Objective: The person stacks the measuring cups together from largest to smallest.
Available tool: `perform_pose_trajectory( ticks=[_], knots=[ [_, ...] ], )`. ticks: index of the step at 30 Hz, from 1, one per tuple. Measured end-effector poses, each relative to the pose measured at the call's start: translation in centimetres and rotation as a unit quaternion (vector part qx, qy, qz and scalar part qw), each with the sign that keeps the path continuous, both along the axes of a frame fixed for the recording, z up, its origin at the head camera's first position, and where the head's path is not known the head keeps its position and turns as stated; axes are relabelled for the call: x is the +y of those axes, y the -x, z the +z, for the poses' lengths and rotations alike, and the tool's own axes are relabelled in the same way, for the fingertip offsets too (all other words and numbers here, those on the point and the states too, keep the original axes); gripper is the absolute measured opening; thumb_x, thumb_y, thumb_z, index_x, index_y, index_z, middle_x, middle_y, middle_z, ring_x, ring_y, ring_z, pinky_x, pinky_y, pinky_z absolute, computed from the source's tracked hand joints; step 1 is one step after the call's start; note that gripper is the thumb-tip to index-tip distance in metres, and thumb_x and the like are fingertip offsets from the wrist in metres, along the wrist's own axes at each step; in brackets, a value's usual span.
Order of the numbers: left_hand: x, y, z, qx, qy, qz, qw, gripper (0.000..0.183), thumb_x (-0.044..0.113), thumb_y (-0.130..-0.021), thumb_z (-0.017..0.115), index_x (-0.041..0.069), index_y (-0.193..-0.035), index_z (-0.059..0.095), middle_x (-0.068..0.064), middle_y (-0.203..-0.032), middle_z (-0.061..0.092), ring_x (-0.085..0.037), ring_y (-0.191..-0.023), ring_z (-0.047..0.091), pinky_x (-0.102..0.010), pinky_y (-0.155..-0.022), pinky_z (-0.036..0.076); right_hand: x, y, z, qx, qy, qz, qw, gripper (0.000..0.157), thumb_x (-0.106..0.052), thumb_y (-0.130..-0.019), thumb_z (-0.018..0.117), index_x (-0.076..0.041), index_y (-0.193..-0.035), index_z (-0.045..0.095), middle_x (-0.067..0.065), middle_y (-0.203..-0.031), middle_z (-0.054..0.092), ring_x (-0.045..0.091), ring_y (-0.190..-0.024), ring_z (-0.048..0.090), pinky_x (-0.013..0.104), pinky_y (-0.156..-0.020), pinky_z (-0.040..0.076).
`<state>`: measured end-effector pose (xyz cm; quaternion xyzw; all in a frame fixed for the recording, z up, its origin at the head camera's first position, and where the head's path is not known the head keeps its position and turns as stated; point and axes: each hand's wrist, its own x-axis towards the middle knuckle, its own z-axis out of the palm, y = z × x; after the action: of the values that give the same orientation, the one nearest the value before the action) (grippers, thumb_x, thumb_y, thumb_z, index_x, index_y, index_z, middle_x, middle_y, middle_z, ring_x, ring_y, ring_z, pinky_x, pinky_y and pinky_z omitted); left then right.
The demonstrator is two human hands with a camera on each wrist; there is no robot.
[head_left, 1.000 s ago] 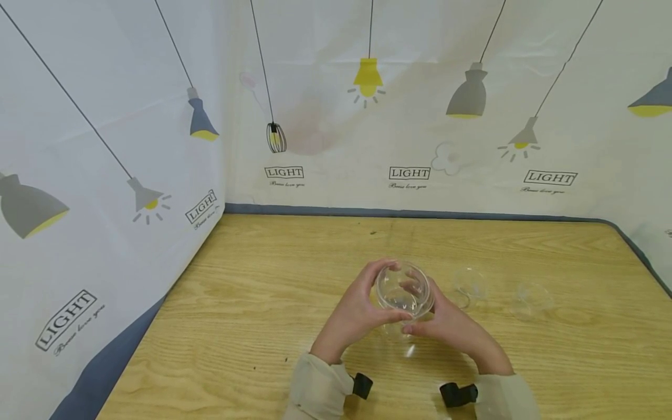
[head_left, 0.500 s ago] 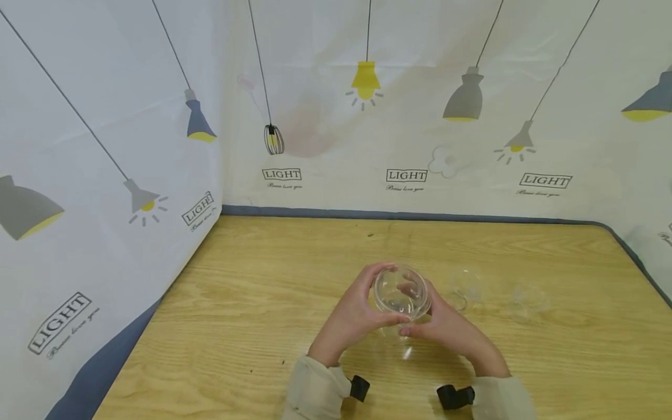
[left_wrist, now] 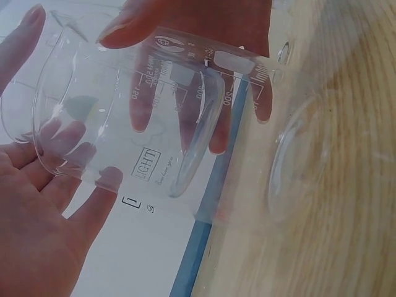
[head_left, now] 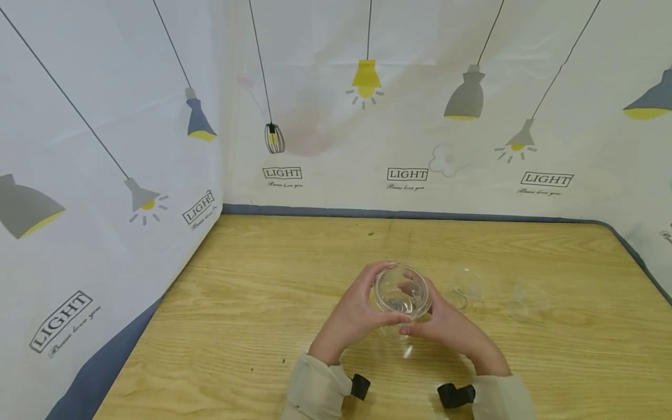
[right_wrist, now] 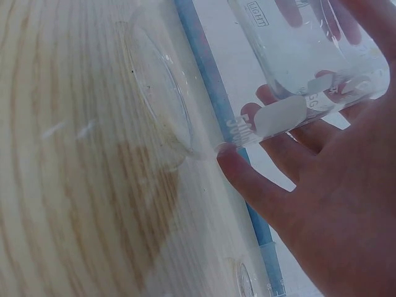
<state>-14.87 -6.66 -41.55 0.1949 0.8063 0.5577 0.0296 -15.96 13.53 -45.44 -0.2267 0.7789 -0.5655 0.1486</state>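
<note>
A clear glass beaker (head_left: 401,291) with white printed scale marks shows in all three views. A smaller glass vessel (left_wrist: 195,133) sits inside it, its rounded base well above the outer beaker's bottom (left_wrist: 297,161). My left hand (head_left: 357,306) curls round the left side near the rims, its thumb at the front. From the right, my right hand (head_left: 446,318) grips a little lower, thumb in front and fingers (right_wrist: 241,167) round the glass wall. Clear glass hides which vessel each fingertip touches. Whether the outer bottom meets the table cannot be made out.
Two more clear glass vessels (head_left: 466,289) stand on the wooden table (head_left: 262,280) to the right of my hands, the farther one (head_left: 529,300) very faint. Lamp-printed cloth walls (head_left: 315,192) close off the back and sides. Black camera mounts (head_left: 359,386) sit at both wrists.
</note>
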Motion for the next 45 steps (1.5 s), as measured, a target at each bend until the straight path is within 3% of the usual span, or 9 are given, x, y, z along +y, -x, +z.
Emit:
perform_pose_trajectory(
  ticks=[25,33,45],
  knots=[
    [0.06,0.13,-0.13,0.029,0.029,-0.007,0.9991,0.086,0.046,-0.058,0.077,0.034,-0.133,0.035,0.019,-0.134,0.033,-0.008,-0.124,0.032,-0.044,-0.098,0.03,-0.03,-0.12,0.16,-0.006,-0.007,-0.007,1.0,0.093,-0.018,-0.073,0.074,-0.037,-0.14,0.012,0.007,-0.139,0.035,0.028,-0.12,0.041,0.061,-0.091,0.028],
    [0.05,0.07,-0.01,0.015,0.027,-0.009,0.9995,0.087,0.043,-0.057,0.078,0.033,-0.133,0.035,0.019,-0.135,0.032,-0.009,-0.124,0.032,-0.045,-0.098,0.029,-0.04,-0.13,0.19,-0.002,-0.011,-0.007,1.0,0.093,-0.019,-0.073,0.074,-0.036,-0.14,0.013,0.008,-0.139,0.034,0.029,-0.12,0.04,0.06,-0.091,0.029],
    [-0.03,0.17,-0.18,0.013,0.066,-0.007,0.9977,0.089,0.048,-0.056,0.077,0.043,-0.132,0.029,0.022,-0.137,0.028,-0.011,-0.124,0.033,-0.045,-0.095,0.033,-0.07,-0.12,0.19,0.002,-0.022,-0.019,1.0,0.093,-0.021,-0.071,0.076,-0.039,-0.138,0.015,0.009,-0.137,0.037,0.029,-0.118,0.042,0.059,-0.091,0.03]
  ],
)
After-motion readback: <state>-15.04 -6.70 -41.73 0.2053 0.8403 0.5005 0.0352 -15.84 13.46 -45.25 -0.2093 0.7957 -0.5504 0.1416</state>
